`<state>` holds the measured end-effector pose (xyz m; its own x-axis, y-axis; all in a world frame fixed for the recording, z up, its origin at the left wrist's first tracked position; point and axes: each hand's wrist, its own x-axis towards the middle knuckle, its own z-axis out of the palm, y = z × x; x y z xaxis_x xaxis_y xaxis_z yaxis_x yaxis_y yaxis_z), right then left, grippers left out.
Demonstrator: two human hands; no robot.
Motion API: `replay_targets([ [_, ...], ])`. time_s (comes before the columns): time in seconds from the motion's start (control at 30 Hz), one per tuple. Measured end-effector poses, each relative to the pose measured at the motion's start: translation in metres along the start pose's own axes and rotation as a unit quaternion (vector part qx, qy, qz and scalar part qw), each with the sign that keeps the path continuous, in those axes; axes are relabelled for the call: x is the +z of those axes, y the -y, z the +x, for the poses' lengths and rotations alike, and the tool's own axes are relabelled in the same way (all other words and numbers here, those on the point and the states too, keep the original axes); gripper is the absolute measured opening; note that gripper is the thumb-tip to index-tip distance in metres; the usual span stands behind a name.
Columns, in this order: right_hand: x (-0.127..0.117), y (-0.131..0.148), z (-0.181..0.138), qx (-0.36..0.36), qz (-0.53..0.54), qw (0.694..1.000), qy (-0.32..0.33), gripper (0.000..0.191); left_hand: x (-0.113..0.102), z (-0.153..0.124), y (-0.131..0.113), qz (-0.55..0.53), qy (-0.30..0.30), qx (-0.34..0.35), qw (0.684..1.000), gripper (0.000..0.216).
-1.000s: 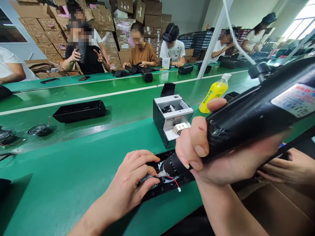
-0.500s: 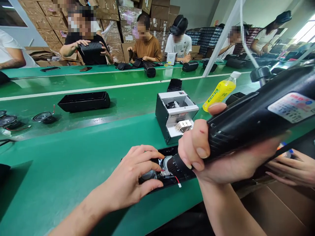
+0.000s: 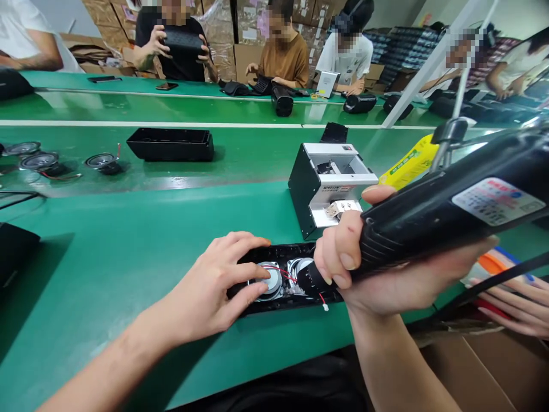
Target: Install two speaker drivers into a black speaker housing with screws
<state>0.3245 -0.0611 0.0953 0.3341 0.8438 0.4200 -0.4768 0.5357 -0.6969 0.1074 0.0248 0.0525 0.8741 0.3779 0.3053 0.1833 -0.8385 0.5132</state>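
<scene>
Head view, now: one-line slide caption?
Right hand grips a black power screwdriver over an open black housing while the left hand touches a round speaker inside.

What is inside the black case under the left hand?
Visible: left speaker, right speaker and red wires. The left hand partly covers the left speaker; behind the right hand and screwdriver, the contents are hidden.

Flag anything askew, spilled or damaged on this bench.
One thing looks slightly untidy: a red wire hangs over the near edge of the black housing, its white plug outside and unconnected. I see no spill or damage.
</scene>
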Motion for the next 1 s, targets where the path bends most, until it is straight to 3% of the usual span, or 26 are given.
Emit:
replay_targets([
  [0.2,-0.002,-0.006,0.000,-0.001,-0.012,1.000,0.000,0.049,0.003,-0.010,0.003,-0.016,0.027,-0.019,0.999,0.022],
  [0.6,-0.004,-0.012,-0.002,0.009,-0.002,1.000,0.001,0.052,0.003,-0.009,0.005,-0.031,0.020,-0.017,0.999,0.022],
  [0.7,-0.006,-0.014,-0.006,0.013,0.002,1.000,0.023,0.056,0.001,-0.011,0.001,-0.025,0.030,-0.014,0.999,0.025],
  [0.87,-0.002,-0.018,-0.012,0.022,-0.008,0.997,0.069,0.049,0.001,-0.018,-0.001,0.043,0.071,0.001,0.997,0.054],
  [1.0,-0.001,-0.023,-0.019,0.032,0.002,0.995,0.096,0.057,0.006,-0.022,0.003,0.070,0.060,0.018,0.996,0.044],
])
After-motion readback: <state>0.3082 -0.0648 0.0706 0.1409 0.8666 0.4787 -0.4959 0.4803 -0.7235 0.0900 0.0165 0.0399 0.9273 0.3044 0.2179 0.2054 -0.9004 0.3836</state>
